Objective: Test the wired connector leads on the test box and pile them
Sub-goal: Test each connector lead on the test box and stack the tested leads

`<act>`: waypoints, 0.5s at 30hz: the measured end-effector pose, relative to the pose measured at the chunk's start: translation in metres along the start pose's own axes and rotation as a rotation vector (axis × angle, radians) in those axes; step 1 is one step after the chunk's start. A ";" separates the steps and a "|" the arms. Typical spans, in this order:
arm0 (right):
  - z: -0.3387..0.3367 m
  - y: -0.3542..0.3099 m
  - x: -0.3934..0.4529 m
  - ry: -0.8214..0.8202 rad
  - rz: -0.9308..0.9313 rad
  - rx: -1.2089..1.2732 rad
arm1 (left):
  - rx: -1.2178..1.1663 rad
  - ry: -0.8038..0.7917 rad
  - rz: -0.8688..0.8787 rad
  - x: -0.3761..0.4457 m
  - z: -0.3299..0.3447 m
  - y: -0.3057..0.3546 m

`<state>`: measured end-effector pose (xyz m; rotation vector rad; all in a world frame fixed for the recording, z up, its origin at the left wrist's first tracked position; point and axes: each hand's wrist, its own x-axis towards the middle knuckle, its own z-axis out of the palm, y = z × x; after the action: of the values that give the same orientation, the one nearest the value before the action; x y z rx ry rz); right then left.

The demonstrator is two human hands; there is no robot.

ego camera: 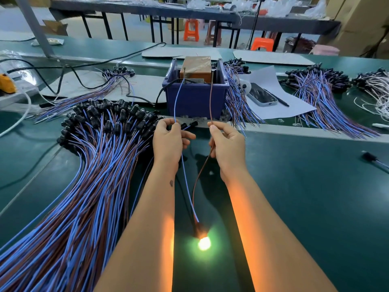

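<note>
The left hand [168, 140] pinches the blue wire [177, 98] and the right hand [228, 146] pinches the brown wire [211, 98], both wires reaching up to the test box [196, 69], while their lamp [204, 243] glows on the table [305, 197] between the forearms.

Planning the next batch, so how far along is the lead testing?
Done, apparently: the big pile left of the hands. In hand: the left hand holds the blue wire, the right hand the brown wire on the test box; its lamp glows. Left: probably the bundles on the right.
</note>
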<state>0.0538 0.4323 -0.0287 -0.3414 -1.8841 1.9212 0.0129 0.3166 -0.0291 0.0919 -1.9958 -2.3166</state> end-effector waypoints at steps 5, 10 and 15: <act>0.002 0.000 0.002 0.017 -0.010 0.004 | -0.006 0.015 0.001 0.000 0.001 0.000; 0.001 0.000 -0.001 -0.015 0.012 0.031 | 0.028 0.025 0.010 0.000 0.003 -0.002; 0.002 -0.002 -0.009 -0.148 -0.042 0.060 | 0.086 -0.105 0.029 -0.007 0.003 -0.002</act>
<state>0.0615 0.4263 -0.0273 -0.1429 -1.9047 2.0190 0.0191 0.3207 -0.0307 -0.0541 -2.1304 -2.2622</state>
